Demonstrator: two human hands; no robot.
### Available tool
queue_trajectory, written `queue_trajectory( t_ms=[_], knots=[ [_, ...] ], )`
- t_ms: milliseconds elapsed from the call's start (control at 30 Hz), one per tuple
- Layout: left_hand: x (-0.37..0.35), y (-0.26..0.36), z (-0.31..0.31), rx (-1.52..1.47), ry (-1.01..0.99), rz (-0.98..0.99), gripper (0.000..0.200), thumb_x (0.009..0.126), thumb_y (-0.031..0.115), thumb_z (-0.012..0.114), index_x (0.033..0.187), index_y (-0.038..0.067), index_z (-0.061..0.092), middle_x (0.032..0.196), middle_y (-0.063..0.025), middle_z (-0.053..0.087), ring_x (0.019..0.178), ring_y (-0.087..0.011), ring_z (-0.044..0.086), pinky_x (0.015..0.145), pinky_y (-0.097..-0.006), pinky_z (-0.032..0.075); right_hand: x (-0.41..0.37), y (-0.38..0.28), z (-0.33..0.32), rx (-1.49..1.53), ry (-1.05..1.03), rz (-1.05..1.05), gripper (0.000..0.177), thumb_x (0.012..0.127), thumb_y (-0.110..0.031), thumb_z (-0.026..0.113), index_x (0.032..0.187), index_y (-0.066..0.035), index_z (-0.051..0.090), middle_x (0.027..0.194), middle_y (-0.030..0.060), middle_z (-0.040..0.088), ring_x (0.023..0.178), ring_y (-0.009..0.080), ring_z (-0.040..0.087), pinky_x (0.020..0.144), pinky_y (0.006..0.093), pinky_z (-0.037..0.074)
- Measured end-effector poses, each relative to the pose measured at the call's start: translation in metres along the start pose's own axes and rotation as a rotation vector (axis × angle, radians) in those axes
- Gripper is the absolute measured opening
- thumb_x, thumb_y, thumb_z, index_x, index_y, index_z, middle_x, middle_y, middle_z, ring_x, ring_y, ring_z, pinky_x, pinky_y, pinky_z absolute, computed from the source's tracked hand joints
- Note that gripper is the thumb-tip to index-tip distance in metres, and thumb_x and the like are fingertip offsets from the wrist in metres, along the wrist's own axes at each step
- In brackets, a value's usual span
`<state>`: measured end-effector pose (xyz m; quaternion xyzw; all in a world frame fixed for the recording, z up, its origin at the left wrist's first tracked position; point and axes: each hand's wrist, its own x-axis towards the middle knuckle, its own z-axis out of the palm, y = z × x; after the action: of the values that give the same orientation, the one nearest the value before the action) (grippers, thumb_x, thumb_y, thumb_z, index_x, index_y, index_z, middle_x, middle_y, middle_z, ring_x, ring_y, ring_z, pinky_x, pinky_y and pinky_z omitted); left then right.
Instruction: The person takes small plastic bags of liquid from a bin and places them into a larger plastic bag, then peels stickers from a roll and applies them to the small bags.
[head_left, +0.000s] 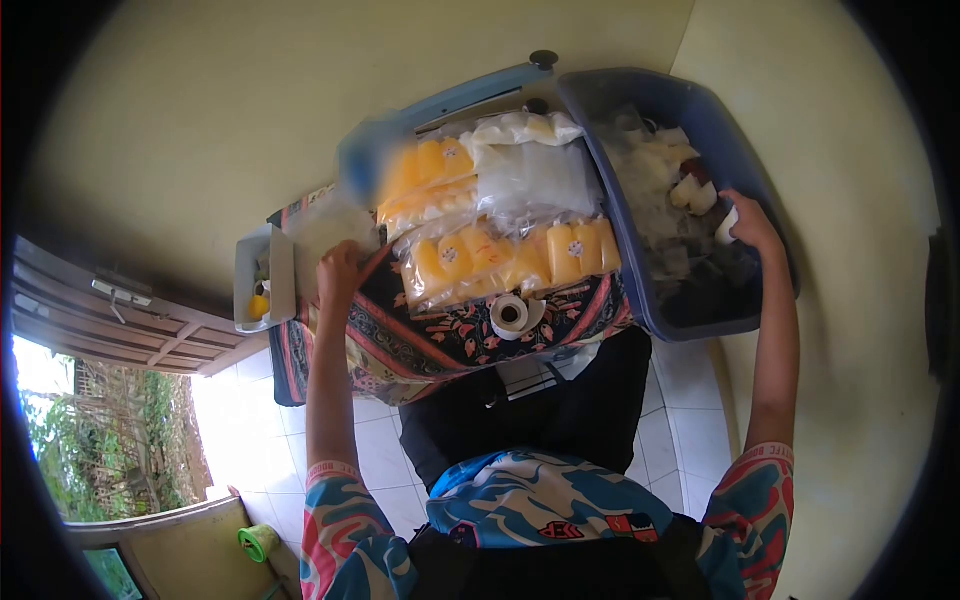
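Observation:
My left hand [340, 268] is closed at the near edge of a clear plastic bag [335, 222] on the left of the table, its fingers pinched on the plastic. Over the right side of a dark blue tub, my right hand [756, 228] grips a white piece of paper [728, 226]. Below it in the tub lie crumpled white paper scraps [692, 192] and translucent plastic scraps [660, 240]. Between my hands are packs of bottles with orange caps or contents [455, 258], wrapped in clear plastic. A label roll [510, 316] lies at the table's front.
The dark blue tub [625, 250] stands against the right wall. A white box [272, 285] with a yellow item sits at the table's left end. Behind the packs is a blue-grey sealing device [470, 95]. A patterned cloth [400, 335] covers the table.

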<state>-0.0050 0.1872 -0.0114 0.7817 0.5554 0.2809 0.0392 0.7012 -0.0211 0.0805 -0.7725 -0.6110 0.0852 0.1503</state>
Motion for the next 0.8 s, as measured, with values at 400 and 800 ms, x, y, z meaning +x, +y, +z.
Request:
queue_trajectory(
  t_ms=[400,800],
  knots=[
    [0.002,0.021,-0.061,-0.624,0.741,-0.212,0.020,0.080,-0.004,0.069,0.099,0.002,0.067,0.091,-0.0121,0.070,0.084,-0.0280,0.068,0.077,-0.0345,0.053,0.002,0.007,0.001,-0.029,-0.082,0.071,0.067,0.058,0.013,0.059,0.122,-0.005,0.058,0.110,0.0223,0.065,0.106,0.0388,0.061,0.093,0.0383,0.046],
    [-0.158,0.075,-0.057,-0.226,-0.097,0.039,0.019,0.065,-0.001,0.071,0.080,0.011,0.074,0.100,-0.0068,0.068,0.108,-0.0313,0.059,0.095,-0.0439,0.046,0.004,0.015,0.005,-0.091,-0.133,0.081,0.067,0.055,0.010,0.069,0.120,-0.006,0.060,0.110,0.0180,0.066,0.105,0.0351,0.062,0.094,0.0374,0.047]
  ],
)
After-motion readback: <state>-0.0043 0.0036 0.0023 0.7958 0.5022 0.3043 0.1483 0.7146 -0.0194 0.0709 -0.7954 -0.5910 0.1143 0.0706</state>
